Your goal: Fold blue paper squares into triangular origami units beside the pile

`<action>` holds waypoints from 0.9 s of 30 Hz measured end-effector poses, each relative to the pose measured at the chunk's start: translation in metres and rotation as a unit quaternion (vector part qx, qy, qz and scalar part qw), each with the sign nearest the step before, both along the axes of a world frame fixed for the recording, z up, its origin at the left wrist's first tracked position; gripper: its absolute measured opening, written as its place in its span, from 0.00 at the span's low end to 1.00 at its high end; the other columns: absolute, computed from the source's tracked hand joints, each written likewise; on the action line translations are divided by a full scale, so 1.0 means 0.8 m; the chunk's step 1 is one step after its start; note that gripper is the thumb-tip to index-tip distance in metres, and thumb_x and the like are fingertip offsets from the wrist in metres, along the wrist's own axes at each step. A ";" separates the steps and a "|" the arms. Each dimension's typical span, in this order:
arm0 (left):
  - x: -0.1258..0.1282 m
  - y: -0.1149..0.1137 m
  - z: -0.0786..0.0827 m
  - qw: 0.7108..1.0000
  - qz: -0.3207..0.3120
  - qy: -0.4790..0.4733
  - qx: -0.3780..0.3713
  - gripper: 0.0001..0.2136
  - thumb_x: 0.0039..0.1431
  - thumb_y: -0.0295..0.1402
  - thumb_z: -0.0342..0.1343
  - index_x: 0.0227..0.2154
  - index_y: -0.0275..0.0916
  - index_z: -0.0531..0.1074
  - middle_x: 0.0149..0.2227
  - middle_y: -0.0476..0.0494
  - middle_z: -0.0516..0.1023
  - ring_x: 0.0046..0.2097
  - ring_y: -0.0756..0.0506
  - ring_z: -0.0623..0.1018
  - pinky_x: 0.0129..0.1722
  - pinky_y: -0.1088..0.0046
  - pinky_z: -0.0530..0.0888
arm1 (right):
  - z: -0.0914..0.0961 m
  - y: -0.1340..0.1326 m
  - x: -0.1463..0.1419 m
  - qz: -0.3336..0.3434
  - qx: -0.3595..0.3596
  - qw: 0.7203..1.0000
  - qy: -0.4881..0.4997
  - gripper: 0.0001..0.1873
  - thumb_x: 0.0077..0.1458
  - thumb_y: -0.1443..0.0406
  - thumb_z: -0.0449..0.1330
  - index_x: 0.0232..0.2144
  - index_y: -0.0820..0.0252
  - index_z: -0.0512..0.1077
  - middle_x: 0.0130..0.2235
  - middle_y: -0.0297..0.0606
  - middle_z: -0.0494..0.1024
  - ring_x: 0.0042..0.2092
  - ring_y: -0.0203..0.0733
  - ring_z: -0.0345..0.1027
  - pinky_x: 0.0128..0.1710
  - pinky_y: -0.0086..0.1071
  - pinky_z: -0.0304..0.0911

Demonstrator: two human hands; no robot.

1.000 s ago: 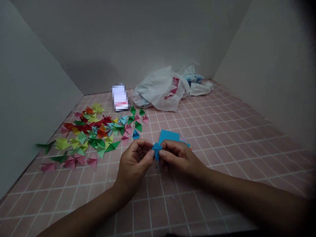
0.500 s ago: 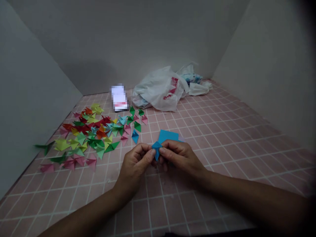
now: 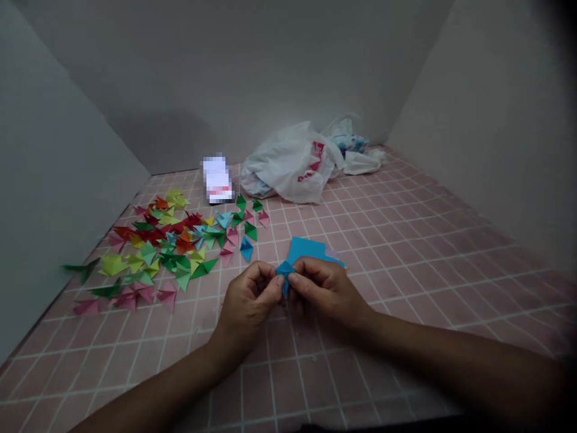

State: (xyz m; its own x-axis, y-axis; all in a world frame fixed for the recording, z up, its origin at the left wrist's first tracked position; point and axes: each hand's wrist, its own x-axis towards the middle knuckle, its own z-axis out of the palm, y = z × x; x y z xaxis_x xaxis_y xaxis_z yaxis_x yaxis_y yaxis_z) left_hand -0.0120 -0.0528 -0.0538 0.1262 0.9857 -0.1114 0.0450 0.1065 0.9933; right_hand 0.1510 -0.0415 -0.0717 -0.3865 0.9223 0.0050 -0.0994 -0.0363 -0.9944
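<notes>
A small folded piece of blue origami paper (image 3: 284, 271) is pinched between my two hands, pointed at top and bottom. My left hand (image 3: 250, 300) grips its left side with thumb and fingers. On its right side, the thumb of my right hand (image 3: 331, 291) presses against the paper, with the other fingers curled behind. Flat blue paper sheets (image 3: 309, 247) lie just beyond my right hand, partly covered by it. To the left of them rests a blue folded diamond (image 3: 246, 248).
Many folded paper cranes (image 3: 180, 261) in several colours spread over the left side of the pink checked cloth (image 3: 406, 361). A lit phone (image 3: 217, 179) stands behind them. White plastic bags (image 3: 293, 162) lie by the back wall. Walls close in both sides.
The right hand has shifted slightly left and more of the blue sheets shows behind it. The folded blue paper stays pinched, moved slightly left.
</notes>
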 end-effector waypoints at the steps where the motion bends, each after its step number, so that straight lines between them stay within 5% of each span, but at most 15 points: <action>1: 0.000 0.001 0.000 1.000 -0.002 0.007 -0.001 0.09 0.54 0.37 0.60 0.25 0.37 0.69 0.23 0.53 0.70 0.27 0.52 0.69 0.29 0.75 0.67 | 0.001 0.001 0.001 0.000 0.009 1.000 -0.008 0.13 0.60 0.59 0.60 0.27 0.59 0.68 0.23 0.30 0.70 0.23 0.31 0.64 0.22 0.27 0.60; 10: -0.003 0.003 0.000 0.996 -0.069 -0.051 -0.019 0.11 0.59 0.39 0.58 0.28 0.36 0.72 0.26 0.50 0.73 0.28 0.52 0.73 0.31 0.75 0.72 | 0.006 0.004 0.005 -0.009 0.005 1.000 -0.002 0.13 0.60 0.59 0.60 0.26 0.59 0.66 0.22 0.30 0.71 0.22 0.31 0.63 0.21 0.26 0.58; 27: -0.001 0.001 -0.008 0.996 -0.057 -0.064 -0.031 0.10 0.58 0.38 0.60 0.28 0.36 0.72 0.25 0.49 0.76 0.27 0.51 0.75 0.30 0.74 0.74 | 0.002 -0.001 0.000 -0.033 -0.011 0.999 0.035 0.14 0.60 0.57 0.61 0.27 0.58 0.66 0.25 0.32 0.75 0.23 0.31 0.66 0.24 0.27 0.62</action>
